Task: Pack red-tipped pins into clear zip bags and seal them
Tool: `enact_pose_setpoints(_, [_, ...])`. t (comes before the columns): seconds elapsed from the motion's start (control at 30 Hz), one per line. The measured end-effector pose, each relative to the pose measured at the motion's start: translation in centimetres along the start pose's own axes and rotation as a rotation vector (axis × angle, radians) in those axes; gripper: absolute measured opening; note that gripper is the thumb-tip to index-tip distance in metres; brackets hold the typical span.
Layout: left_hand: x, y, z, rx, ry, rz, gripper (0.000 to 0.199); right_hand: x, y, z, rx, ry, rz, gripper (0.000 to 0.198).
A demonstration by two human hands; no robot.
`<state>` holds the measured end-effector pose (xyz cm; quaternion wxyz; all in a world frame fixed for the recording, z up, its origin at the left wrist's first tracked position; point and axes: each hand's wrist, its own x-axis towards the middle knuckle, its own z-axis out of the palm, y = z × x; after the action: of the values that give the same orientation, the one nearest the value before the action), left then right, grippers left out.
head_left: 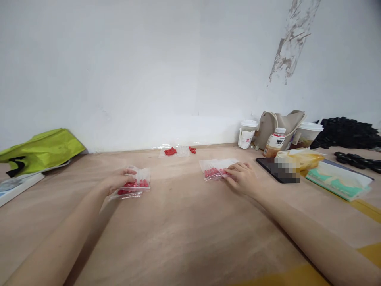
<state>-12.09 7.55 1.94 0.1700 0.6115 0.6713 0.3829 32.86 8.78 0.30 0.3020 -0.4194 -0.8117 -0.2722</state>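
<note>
My left hand [116, 181] rests on a small pile of clear zip bags with red capsules [139, 183] at the left of the wooden table [184, 222], its fingers lying over the bags' near edge. My right hand [242, 177] lies on a second stack of clear bags with red capsules [212, 171], fingertips pressing its right side. Further back by the wall lie loose red capsules [170, 151] and empty clear bags [181, 150].
A lime-green bag [41, 150] and white board lie at far left. At right stand a paper cup [247, 133], beige pouch [279, 123], drink bottle [275, 142], lidded cup [308, 134], a dark phone [268, 165], tissue packs [339, 180] and black items [348, 133].
</note>
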Motion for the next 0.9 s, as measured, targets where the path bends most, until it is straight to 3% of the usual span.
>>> enact_pose_setpoints(0.1, [0.6,0.9,-0.3,0.257,0.001,-0.069,0.036,0.3,0.2,0.3,-0.045,0.021,-0.057,0.019])
enact_pose_setpoints(0.17, [0.9,2.3,0.0,0.426,0.024,-0.004,0.040,1.1,0.1,0.5,-0.086,0.048,-0.079,0.017])
enact_pose_setpoints(0.2, [0.8,3.1,0.5,0.451,0.044,0.052,0.039,1.7,-0.1,0.7,-0.105,0.066,-0.086,0.016])
enact_pose_setpoints(0.27, [0.0,4.7,2.2,0.475,0.121,0.320,0.030,3.2,-0.9,1.3,-0.132,0.104,-0.104,0.016])
enact_pose_setpoints(0.33, [-1.4,6.0,4.6,0.393,0.091,0.547,0.025,4.7,-2.3,2.2,-0.143,0.145,-0.146,0.018])
enact_pose_setpoints(0.4, [-3.0,6.9,7.0,0.313,0.032,0.658,0.027,6.0,-4.4,3.2,-0.134,0.188,-0.214,0.020])
enact_pose_setpoints(0.53, [-4.3,6.9,9.9,0.214,-0.010,0.690,0.037,7.3,-8.7,4.9,-0.086,0.222,-0.369,0.022])
enact_pose_setpoints(0.67, [-3.7,6.1,10.4,0.364,-0.013,0.846,0.035,7.0,-11.2,5.7,-0.044,0.260,-0.495,0.021])
enact_pose_setpoints(0.77, [-3.1,5.8,10.5,0.472,-0.008,0.956,0.027,6.6,-11.4,5.7,-0.007,0.260,-0.564,0.020])
enact_pose_setpoints(0.9, [-2.6,5.7,10.8,0.566,-0.009,1.072,0.018,5.8,-9.6,5.3,0.037,0.159,-0.618,0.019])
